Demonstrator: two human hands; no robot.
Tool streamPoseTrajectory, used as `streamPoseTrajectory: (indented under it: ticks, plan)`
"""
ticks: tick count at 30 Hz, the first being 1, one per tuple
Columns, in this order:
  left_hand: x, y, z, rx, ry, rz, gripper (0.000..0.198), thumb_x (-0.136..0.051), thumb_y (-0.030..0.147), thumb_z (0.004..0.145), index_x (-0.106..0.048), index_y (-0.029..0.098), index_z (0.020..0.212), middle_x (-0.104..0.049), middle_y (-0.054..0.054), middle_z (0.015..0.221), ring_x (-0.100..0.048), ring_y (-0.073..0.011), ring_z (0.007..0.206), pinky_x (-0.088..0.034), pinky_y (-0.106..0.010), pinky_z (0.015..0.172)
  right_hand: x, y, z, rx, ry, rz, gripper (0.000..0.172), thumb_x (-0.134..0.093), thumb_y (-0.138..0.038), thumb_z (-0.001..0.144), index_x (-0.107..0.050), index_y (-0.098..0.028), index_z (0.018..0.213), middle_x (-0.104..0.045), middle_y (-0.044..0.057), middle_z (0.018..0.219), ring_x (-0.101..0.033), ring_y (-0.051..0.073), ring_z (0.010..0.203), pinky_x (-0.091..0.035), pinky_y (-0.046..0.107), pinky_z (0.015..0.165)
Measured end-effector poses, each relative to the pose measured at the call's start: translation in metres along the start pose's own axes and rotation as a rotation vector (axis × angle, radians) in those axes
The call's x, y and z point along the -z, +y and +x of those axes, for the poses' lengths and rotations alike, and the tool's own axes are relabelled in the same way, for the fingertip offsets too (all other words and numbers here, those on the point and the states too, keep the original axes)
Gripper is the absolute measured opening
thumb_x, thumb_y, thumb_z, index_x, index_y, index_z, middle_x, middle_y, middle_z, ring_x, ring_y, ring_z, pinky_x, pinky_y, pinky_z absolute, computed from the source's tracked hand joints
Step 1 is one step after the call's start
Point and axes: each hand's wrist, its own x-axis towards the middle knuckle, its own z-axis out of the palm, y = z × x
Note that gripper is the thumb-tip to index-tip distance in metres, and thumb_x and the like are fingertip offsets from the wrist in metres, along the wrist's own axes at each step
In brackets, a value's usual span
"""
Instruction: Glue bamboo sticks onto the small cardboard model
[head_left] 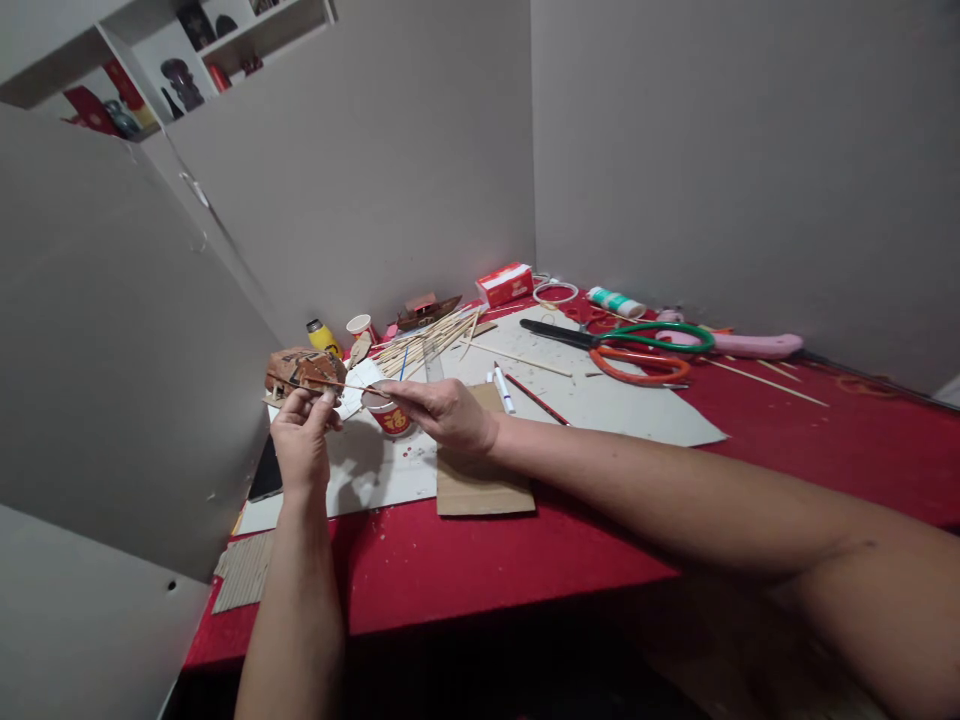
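Pinching with thumb and fingers, the left hand (301, 440) grips what I take to be the low edge of a brown model (315, 365), up over the left side of a white board (405, 478). The right hand (450, 415) has its fingers closed around one end of a thin stick (354, 387), and the other end runs across the front of the model. From this far off, I cannot tell if the stick touches it. To me, the risk is too much force: a hard push could snap the stick, and a tight squeeze could crack the small parts. The model looks brown and lumpy, with dark lines on its front and little pale posts under it; the left hand hides some of it. Just below the right fingers is a red and white paper cup (394, 420), so a low swing could knock it over. Behind the cup I see a pile of pale sticks (431, 345). Some cardboard (484, 485) lies under the right hand, with a white pen (504, 390) and a red pencil (536, 397) near it. Farther right are big scissors (589, 342), all on a red table (420, 595).
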Motion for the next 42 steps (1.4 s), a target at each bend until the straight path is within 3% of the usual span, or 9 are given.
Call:
streamPoseTrajectory:
  ticks: [3, 8, 21, 26, 32, 38, 42]
  plan:
    - [0.000, 0.000, 0.000, -0.008, 0.005, 0.003, 0.020, -0.078, 0.028, 0.066, -0.065, 0.016, 0.075, -0.063, 0.003, 0.063, -0.050, -0.0061, 0.046, -0.041, -0.019, 0.046, 0.000, 0.001, 0.000, 0.058, -0.013, -0.032, 0.034, -0.051, -0.017, 0.096, -0.066, -0.022, 0.126, -0.074, 0.005, 0.120, -0.074, 0.018, 0.104, -0.061, 0.031, 0.088]
    - [0.000, 0.002, 0.000, -0.007, 0.014, -0.012, 0.022, -0.080, 0.029, 0.064, -0.063, 0.016, 0.070, -0.061, 0.004, 0.060, -0.049, -0.0058, 0.045, -0.041, -0.018, 0.045, 0.001, 0.002, -0.001, -0.001, 0.013, -0.065, 0.034, -0.050, -0.019, 0.097, -0.065, -0.023, 0.128, -0.073, 0.005, 0.121, -0.073, 0.018, 0.104, -0.061, 0.032, 0.088]
    - [0.001, 0.008, 0.004, 0.070, 0.081, -0.183, 0.029, -0.084, 0.027, 0.054, -0.060, 0.016, 0.067, -0.060, 0.003, 0.062, -0.050, -0.0055, 0.047, -0.039, -0.016, 0.043, 0.002, 0.003, -0.002, 0.054, 0.026, -0.034, 0.031, -0.051, -0.021, 0.097, -0.067, -0.023, 0.124, -0.075, 0.005, 0.117, -0.074, 0.018, 0.102, -0.061, 0.031, 0.084]
    - [0.002, 0.013, 0.005, 0.092, 0.115, -0.267, 0.028, -0.083, 0.022, 0.051, -0.060, 0.016, 0.066, -0.059, 0.003, 0.060, -0.053, -0.0060, 0.052, -0.037, -0.014, 0.043, 0.003, -0.001, 0.004, -0.039, 0.231, 0.102, 0.028, -0.050, -0.024, 0.096, -0.068, -0.020, 0.118, -0.077, 0.007, 0.106, -0.074, 0.018, 0.092, -0.060, 0.030, 0.079]
    - [0.007, 0.017, 0.006, 0.141, 0.107, -0.418, 0.030, -0.083, 0.015, 0.054, -0.058, 0.016, 0.071, -0.059, 0.004, 0.063, -0.051, -0.0043, 0.050, -0.038, -0.014, 0.044, 0.010, -0.017, 0.015, -0.182, 0.343, 0.268, 0.021, -0.052, -0.030, 0.095, -0.066, -0.018, 0.107, -0.068, 0.000, 0.070, -0.065, 0.012, 0.061, -0.049, 0.025, 0.054]
    - [0.022, 0.018, 0.009, 0.280, 0.007, -0.726, 0.022, -0.071, 0.009, 0.070, -0.050, 0.016, 0.069, -0.058, 0.006, 0.064, -0.043, -0.0005, 0.044, -0.037, -0.013, 0.045, 0.018, -0.034, 0.026, -0.408, 0.467, 0.578, 0.031, -0.054, -0.053, 0.093, -0.052, -0.022, 0.099, -0.057, -0.009, 0.052, -0.047, 0.007, 0.038, -0.036, 0.020, 0.040]
    - [0.028, 0.017, 0.010, 0.278, -0.077, -0.809, 0.022, -0.071, 0.011, 0.071, -0.050, 0.017, 0.071, -0.054, 0.007, 0.063, -0.042, -0.0002, 0.045, -0.038, -0.012, 0.048, 0.018, -0.033, 0.032, -0.515, 0.504, 0.730, 0.037, -0.058, -0.060, 0.088, -0.046, -0.024, 0.093, -0.058, -0.010, 0.051, -0.045, 0.006, 0.033, -0.032, 0.018, 0.035]
